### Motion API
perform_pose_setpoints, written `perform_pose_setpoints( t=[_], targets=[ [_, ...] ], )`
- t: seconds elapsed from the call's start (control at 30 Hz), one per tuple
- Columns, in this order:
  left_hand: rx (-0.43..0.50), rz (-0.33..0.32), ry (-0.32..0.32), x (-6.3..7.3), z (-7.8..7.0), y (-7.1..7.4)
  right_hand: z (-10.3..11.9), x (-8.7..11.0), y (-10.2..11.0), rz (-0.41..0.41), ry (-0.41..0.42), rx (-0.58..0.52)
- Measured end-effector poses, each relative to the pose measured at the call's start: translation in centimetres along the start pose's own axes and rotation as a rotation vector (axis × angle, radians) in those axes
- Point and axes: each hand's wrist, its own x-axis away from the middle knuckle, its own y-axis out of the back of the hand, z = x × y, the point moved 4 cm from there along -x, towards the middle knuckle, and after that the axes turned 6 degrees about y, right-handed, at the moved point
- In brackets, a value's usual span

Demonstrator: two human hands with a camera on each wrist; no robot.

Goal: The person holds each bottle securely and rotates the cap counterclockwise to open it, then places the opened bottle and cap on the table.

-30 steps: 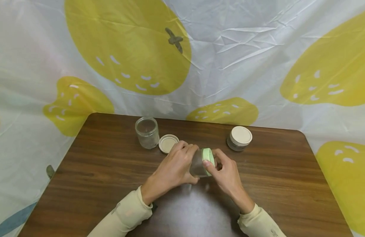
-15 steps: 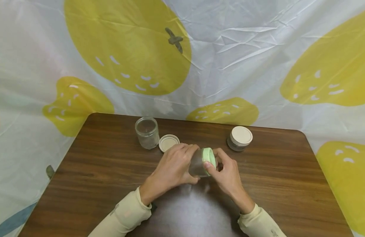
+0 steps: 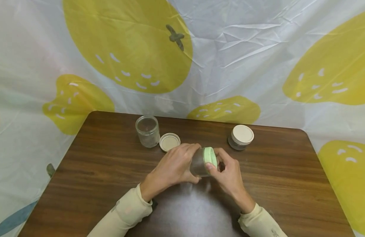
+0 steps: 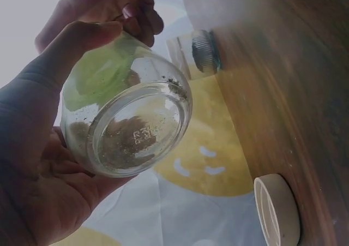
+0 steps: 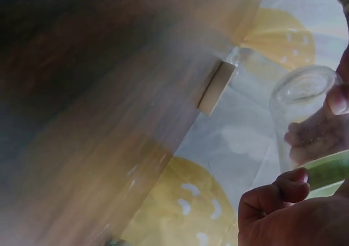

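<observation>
A clear glass jar (image 3: 198,163) lies tilted on its side between my two hands, above the table, its green lid (image 3: 210,155) facing right. My left hand (image 3: 176,164) grips the jar's body, thumb on one side and fingers on the other. With thumb and fingers my right hand (image 3: 230,172) holds the lid by its rim. The left wrist view shows the jar's round base (image 4: 139,129), with small dark specks near its edge. Through the glass in the right wrist view, fingers of the left hand (image 5: 316,137) show behind the jar.
On the brown wooden table (image 3: 96,164), an uncovered glass jar (image 3: 148,133) stands at the back left. Beside it lies a cream lid (image 3: 169,142). A short jar with a cream lid (image 3: 241,136) stands at the back right. A lemon-print curtain (image 3: 218,65) hangs behind.
The head view has shifted slightly. Both hands keep their hold on the jar and its green lid, with only a small move of the right thumb and lid.
</observation>
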Motion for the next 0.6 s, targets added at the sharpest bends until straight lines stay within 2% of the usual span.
perform_pose_setpoints(
  t=[0.17, 0.27, 0.4, 0.5, 0.6],
  targets=[
    [0.004, 0.037, 0.002, -0.3, -0.1, 0.0, 0.0, 0.0, 0.3, 0.013, 0.029, 0.022],
    [0.018, 0.078, 0.026, -0.5, -0.1, 0.0, 0.1, 0.1, 0.5, 0.013, 0.065, 0.044],
    [0.041, 0.128, 0.045, 0.0, -0.1, -0.3, 0.2, 0.6, 0.2, -0.010, 0.112, 0.075],
    [0.033, 0.120, 0.046, 0.6, 0.0, -0.5, 0.4, 0.7, -0.1, -0.018, 0.125, 0.083],
    [0.025, 0.083, 0.050, 1.0, 0.2, -0.4, 0.6, 0.5, -0.2, -0.019, 0.130, 0.082]
  ],
)
